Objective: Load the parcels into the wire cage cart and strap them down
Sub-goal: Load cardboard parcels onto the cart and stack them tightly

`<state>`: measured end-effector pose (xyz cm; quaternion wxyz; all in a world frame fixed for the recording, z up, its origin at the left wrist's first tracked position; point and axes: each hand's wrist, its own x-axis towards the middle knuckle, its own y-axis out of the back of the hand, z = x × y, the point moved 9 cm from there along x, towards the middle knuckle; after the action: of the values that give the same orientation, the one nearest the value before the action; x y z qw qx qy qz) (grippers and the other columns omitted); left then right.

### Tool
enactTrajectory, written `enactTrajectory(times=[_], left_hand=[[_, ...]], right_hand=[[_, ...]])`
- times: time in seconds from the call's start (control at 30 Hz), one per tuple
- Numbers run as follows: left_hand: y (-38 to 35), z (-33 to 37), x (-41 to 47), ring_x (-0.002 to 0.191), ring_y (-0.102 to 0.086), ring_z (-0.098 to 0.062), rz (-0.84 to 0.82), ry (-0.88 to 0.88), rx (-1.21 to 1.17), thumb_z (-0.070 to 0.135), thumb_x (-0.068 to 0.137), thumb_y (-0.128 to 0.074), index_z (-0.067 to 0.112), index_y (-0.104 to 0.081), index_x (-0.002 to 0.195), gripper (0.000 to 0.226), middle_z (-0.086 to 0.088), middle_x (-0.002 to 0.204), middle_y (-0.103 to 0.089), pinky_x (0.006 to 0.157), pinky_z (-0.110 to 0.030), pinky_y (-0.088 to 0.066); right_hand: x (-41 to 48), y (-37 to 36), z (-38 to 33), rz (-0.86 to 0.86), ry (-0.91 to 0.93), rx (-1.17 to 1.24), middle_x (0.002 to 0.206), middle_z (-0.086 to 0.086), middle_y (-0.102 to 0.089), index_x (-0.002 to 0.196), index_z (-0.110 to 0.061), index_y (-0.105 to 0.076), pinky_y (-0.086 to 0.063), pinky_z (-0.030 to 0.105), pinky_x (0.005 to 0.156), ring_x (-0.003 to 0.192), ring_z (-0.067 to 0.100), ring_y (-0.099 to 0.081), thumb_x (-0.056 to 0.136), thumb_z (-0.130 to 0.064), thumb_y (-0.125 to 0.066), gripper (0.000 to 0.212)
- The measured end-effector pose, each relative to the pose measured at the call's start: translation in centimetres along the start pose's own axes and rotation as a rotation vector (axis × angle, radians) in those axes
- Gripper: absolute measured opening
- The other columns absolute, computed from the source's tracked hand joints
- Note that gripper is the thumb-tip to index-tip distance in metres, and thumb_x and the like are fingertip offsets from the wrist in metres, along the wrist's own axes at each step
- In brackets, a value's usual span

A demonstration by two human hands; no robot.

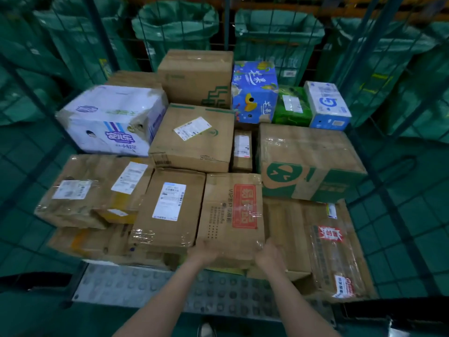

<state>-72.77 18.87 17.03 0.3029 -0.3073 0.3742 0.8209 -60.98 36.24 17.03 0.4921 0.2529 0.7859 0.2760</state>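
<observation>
**Parcel at the front of the cage cart**

We see a brown, tape-wrapped parcel (230,215) with a red label, lying among other boxes (192,137) in the wire cage cart (398,215). The left hand (204,251) and right hand (269,256) grip its near corners. Their fingertips, blurred, seem tucked underneath.

open green sacks (175,23) in a row at the back; shoe tip (206,330) below.

"VIP" is printed on the brown box (230,215), left of its red sticker (244,206). Far behind that box, a large "G" marks the blue-and-white carton (326,103).
</observation>
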Motion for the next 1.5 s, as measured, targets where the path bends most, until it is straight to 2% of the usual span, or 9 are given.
enactTrajectory(times=[0.13,0.4,0.63,0.77,0.93,1.1,1.2,1.4,1.5], left_hand=[[2.0,1.2,-2.1,0.131,-0.042,-0.027,0.036,-0.01,-0.115,0.02,0.091,-0.057,0.002,-0.025,0.145,0.065,-0.013,0.145,-0.04,0.106,-0.031,-0.036],[2.0,0.6,-6.2,0.127,-0.044,-0.031,0.097,0.022,-0.237,0.017,0.092,-0.052,0.002,-0.035,0.14,0.053,-0.015,0.14,-0.045,0.1,-0.035,-0.039],[0.2,-3.1,-11.3,0.123,-0.044,-0.029,0.185,0.086,-0.353,0.028,0.096,-0.046,0.009,-0.036,0.137,0.047,-0.011,0.136,-0.044,0.093,-0.037,-0.04],[0.2,-6.7,-14.2,0.101,-0.046,-0.022,0.268,0.148,-0.494,0.023,0.094,-0.046,0.016,-0.046,0.12,0.026,-0.007,0.119,-0.048,0.082,-0.032,-0.039],[1.3,-13.2,-18.8,0.078,-0.048,-0.018,0.423,0.198,-0.682,0.015,0.092,-0.048,0.016,-0.048,0.085,0.007,-0.01,0.089,-0.049,0.068,-0.027,-0.036],[1.6,-19.7,-23.9,0.056,-0.032,-0.012,0.56,0.312,-0.76,0.015,0.092,-0.045,0.013,-0.049,0.104,0.013,-0.001,0.066,-0.034,0.053,-0.026,-0.028],[1.0,-23.3,-27.2,0.061,-0.036,-0.011,0.606,0.359,-0.827,0.019,0.093,-0.045,0.012,-0.039,0.132,0.04,0.0,0.073,-0.039,0.054,-0.025,-0.03],[-1.8,-32.9,-36.0,0.062,-0.039,-0.012,0.796,0.491,-1.014,0.02,0.093,-0.046,0.02,-0.047,0.108,0.015,0.001,0.076,-0.042,0.06,-0.028,-0.035],[-4.8,-37.7,-40.2,0.085,-0.05,-0.018,0.846,0.528,-1.098,0.02,0.094,-0.047,0.012,-0.041,0.134,0.041,-0.006,0.107,-0.054,0.071,-0.028,-0.038]], right_hand=[[-0.8,1.6,-2.3,0.04,0.104,0.005,0.131,0.01,-0.047,0.128,-0.017,-0.038,-0.048,0.035,0.085,0.113,0.026,-0.052,0.092,-0.022,-0.048,0.037],[-3.3,1.7,-5.3,-0.087,0.334,-0.102,0.141,0.012,-0.039,0.147,-0.02,-0.025,-0.045,0.041,0.101,0.121,0.028,-0.048,0.093,-0.022,-0.048,0.059],[-6.4,-0.4,-6.0,-0.205,0.516,-0.218,0.124,0.006,-0.054,0.124,-0.016,-0.051,-0.047,0.038,0.097,0.111,0.024,-0.054,0.089,-0.032,-0.058,0.039],[-8.9,-4.2,-6.8,-0.306,0.639,-0.32,0.121,0.01,-0.056,0.12,-0.015,-0.052,-0.047,0.042,0.096,0.11,0.028,-0.055,0.08,-0.042,-0.057,0.048],[-15.1,-8.9,-8.5,-0.377,0.828,-0.531,0.123,0.01,-0.057,0.117,-0.007,-0.056,-0.042,0.027,0.089,0.115,0.028,-0.053,0.087,-0.021,-0.056,0.033],[-21.1,-14.4,-8.1,-0.502,0.969,-0.641,0.121,0.013,-0.056,0.098,-0.014,-0.048,-0.037,0.024,0.072,0.105,0.025,-0.055,0.086,-0.016,-0.055,0.014],[-25.4,-17.4,-7.6,-0.544,1.066,-0.745,0.124,0.012,-0.049,0.111,-0.011,-0.049,-0.036,0.025,0.075,0.108,0.025,-0.051,0.09,-0.017,-0.052,0.022],[-35.7,-24.6,-1.9,-0.741,1.186,-0.852,0.129,0.007,-0.042,0.121,-0.012,-0.045,-0.035,0.026,0.059,0.087,0.018,-0.048,0.094,-0.021,-0.049,0.028],[-40.4,-27.4,2.4,-0.819,1.226,-0.92,0.128,0.007,-0.043,0.121,-0.012,-0.045,-0.037,0.026,0.063,0.087,0.017,-0.049,0.093,-0.019,-0.049,0.029]])
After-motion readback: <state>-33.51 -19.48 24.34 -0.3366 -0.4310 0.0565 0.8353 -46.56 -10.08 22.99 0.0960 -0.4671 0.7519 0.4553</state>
